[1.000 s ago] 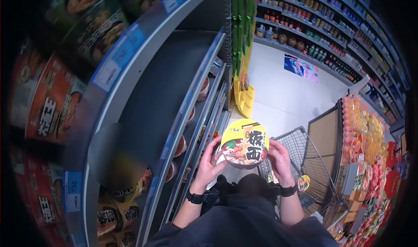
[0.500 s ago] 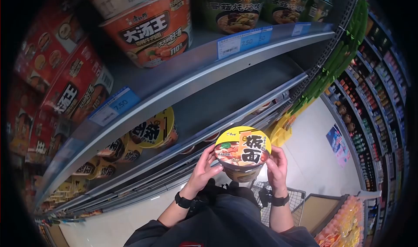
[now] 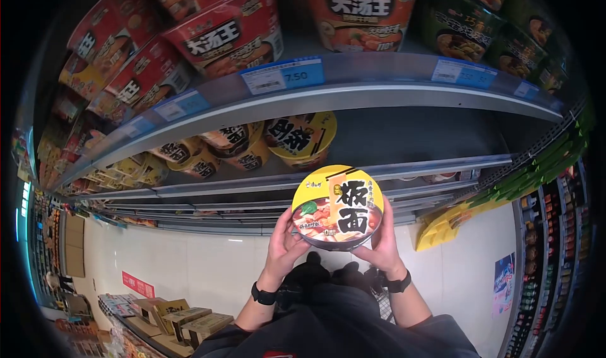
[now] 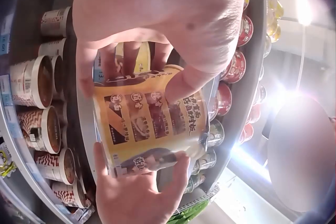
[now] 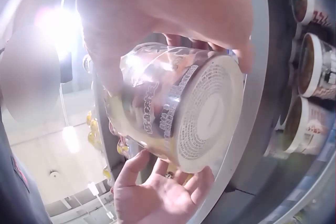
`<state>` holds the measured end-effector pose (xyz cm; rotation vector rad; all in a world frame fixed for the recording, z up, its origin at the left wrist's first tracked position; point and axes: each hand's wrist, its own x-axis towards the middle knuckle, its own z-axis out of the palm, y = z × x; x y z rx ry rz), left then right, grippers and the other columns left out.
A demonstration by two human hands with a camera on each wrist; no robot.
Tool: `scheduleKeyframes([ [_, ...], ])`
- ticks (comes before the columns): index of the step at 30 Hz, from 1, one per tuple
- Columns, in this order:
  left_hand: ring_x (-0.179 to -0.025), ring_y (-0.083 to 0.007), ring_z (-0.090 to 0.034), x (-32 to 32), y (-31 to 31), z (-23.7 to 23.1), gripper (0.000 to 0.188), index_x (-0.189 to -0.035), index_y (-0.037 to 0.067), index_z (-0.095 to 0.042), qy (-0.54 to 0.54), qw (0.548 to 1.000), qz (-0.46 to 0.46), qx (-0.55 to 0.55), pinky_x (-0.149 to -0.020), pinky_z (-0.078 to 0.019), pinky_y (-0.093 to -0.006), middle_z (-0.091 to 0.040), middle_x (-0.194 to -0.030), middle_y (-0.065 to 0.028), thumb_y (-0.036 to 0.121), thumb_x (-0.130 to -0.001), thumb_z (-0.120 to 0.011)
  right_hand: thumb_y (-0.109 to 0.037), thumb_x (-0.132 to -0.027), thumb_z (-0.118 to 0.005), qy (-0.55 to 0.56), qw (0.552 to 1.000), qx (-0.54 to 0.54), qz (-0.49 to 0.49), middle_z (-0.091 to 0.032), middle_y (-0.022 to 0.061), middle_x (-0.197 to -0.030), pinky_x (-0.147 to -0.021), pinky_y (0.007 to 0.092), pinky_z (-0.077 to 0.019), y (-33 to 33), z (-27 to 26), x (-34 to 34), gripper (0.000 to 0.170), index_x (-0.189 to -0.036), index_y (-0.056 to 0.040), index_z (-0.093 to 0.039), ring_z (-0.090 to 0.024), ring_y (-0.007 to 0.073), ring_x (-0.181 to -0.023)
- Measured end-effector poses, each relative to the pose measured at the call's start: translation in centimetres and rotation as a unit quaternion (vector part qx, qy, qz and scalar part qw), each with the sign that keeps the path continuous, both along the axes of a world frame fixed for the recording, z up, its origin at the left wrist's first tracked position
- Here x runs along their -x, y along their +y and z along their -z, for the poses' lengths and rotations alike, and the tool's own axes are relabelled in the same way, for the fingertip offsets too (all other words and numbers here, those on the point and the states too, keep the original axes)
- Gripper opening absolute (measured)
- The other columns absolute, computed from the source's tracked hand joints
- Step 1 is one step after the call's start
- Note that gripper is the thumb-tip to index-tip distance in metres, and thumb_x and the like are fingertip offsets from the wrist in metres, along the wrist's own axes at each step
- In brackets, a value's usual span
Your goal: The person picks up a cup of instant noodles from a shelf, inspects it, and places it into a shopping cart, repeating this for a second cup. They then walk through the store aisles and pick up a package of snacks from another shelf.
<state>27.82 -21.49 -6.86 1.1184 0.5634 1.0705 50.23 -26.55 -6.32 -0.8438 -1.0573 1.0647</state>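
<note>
A noodle bowl [image 3: 338, 208] with a yellow printed lid is held up in front of the body, lid facing the head camera. My left hand [image 3: 284, 247] grips its left side and my right hand [image 3: 382, 244] its right side. In the left wrist view the wrapped side wall of the bowl [image 4: 152, 121] shows, fingers curled round it from both sides. The right wrist view shows the pale base of the bowl [image 5: 210, 116], with the right hand [image 5: 168, 14] round one side and the left hand [image 5: 163, 195] at the other.
A shelf edge [image 3: 379, 96] with price tags runs across, red, orange and green bowls above it. Yellow-lidded bowls [image 3: 300, 137] stand on the shelf below. A yellow stand [image 3: 439, 232] is at the right, and cardboard boxes [image 3: 202, 323] lie at the lower left.
The head view has swung left, so the shelf now runs across the front and the cart is mostly out of sight. Both hands still hold the bowl, its lid turned more squarely to the head camera.
</note>
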Motion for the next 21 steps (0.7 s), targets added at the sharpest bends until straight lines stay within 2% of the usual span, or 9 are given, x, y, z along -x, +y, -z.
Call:
scheduleKeyframes([
  [2,-0.134,-0.0231,-0.04,1.3,-0.1,0.0,0.081,-0.15,0.0,-0.024,0.012,1.0,-0.01,-0.004,-0.11,-0.0388,-0.0392,-0.04,-0.143,-0.0135,-0.005,-0.081,-0.067,-0.006,-0.066,-0.081,-0.037,0.999,-0.013,-0.01,-0.035,0.015,-0.147,-0.115,0.0398,-0.0259,0.3,0.3,1.1,0.109,-0.15,-0.0044,-0.013,-0.036,0.0255,-0.136],
  [4,-0.132,-0.0224,-0.043,2.3,0.0,0.0,0.082,-0.15,-0.001,-0.023,0.0,0.999,-0.027,0.017,-0.11,-0.0376,-0.037,-0.041,-0.142,-0.0136,-0.007,-0.08,-0.066,0.001,-0.065,-0.077,-0.087,0.995,-0.036,-0.026,-0.034,0.0127,-0.148,-0.112,0.038,-0.0311,0.5,0.8,1.9,0.112,-0.153,-0.0076,-0.008,-0.037,0.0241,-0.136],
  [6,-0.131,-0.022,-0.045,3.9,0.5,0.4,0.081,-0.15,-0.001,-0.024,-0.013,1.0,-0.02,0.015,-0.11,-0.037,-0.0364,-0.041,-0.143,-0.0135,-0.009,-0.08,-0.065,0.002,-0.069,-0.072,-0.074,0.996,-0.052,-0.022,-0.034,0.0118,-0.148,-0.113,0.0378,-0.0294,0.6,1.1,2.9,0.103,-0.153,-0.0068,-0.013,-0.037,0.024,-0.137],
  [8,-0.131,-0.0216,-0.045,5.5,1.2,0.9,0.08,-0.15,-0.001,-0.024,-0.003,1.0,-0.015,-0.004,-0.11,-0.0377,-0.0358,-0.041,-0.144,-0.0134,-0.01,-0.081,-0.063,0.005,-0.07,-0.06,-0.023,0.998,-0.035,-0.039,-0.034,0.0153,-0.149,-0.117,0.043,-0.0232,0.7,1.0,3.7,0.09,-0.15,-0.0028,-0.019,-0.03,0.0269,-0.143],
  [12,-0.132,-0.0219,-0.044,7.5,2.1,1.5,0.079,-0.15,0.0,-0.024,0.025,1.0,-0.003,0.0,-0.108,-0.0396,-0.0362,-0.042,-0.144,-0.0137,-0.012,-0.081,-0.061,0.003,-0.08,-0.063,-0.047,0.998,-0.029,-0.017,-0.037,0.0153,-0.148,-0.115,0.0437,-0.0295,0.9,1.3,4.9,0.076,-0.148,-0.0013,-0.028,-0.038,0.0265,-0.139],
  [13,-0.132,-0.022,-0.044,7.7,2.2,1.3,0.079,-0.15,0.0,-0.024,0.014,1.0,-0.011,0.002,-0.107,-0.0404,-0.0365,-0.042,-0.144,-0.0138,-0.013,-0.081,-0.059,-0.002,-0.084,-0.066,-0.072,0.997,-0.026,-0.009,-0.038,0.0148,-0.148,-0.111,0.0428,-0.0364,0.8,0.9,5.2,0.075,-0.148,-0.002,-0.029,-0.042,0.0262,-0.136],
  [17,-0.128,-0.022,-0.045,9.2,3.0,0.5,0.076,-0.152,0.002,-0.022,-0.003,1.0,0.021,-0.001,-0.102,-0.0437,-0.0369,-0.04,-0.146,-0.0162,-0.008,-0.085,-0.057,-0.004,-0.084,-0.067,-0.093,0.995,0.045,-0.002,-0.035,0.0139,-0.15,-0.106,0.0398,-0.0416,0.0,0.8,6.0,0.077,-0.15,-0.0033,-0.027,-0.042,0.0259,-0.136],
  [20,-0.122,-0.0207,-0.049,9.8,3.0,-0.4,0.072,-0.151,0.001,-0.024,0.018,0.999,0.033,-0.022,-0.097,-0.0476,-0.0351,-0.045,-0.142,-0.0184,-0.001,-0.088,-0.057,-0.007,-0.083,-0.07,-0.041,0.997,0.046,0.04,-0.03,0.0122,-0.154,-0.089,0.0279,-0.052,-0.1,-0.7,7.5,0.086,-0.154,-0.0066,-0.021,-0.052,0.0167,-0.112],
  [21,-0.12,-0.0198,-0.051,10.0,3.0,-0.9,0.069,-0.15,0.0,-0.027,0.035,0.999,0.034,0.004,-0.096,-0.0481,-0.0345,-0.048,-0.14,-0.0185,0.0,-0.088,-0.058,-0.006,-0.084,-0.069,-0.064,0.996,0.042,0.048,-0.031,0.0115,-0.152,-0.082,0.0244,-0.0536,0.1,-0.2,7.5,0.088,-0.155,-0.0081,-0.019,-0.051,0.0139,-0.101],
])
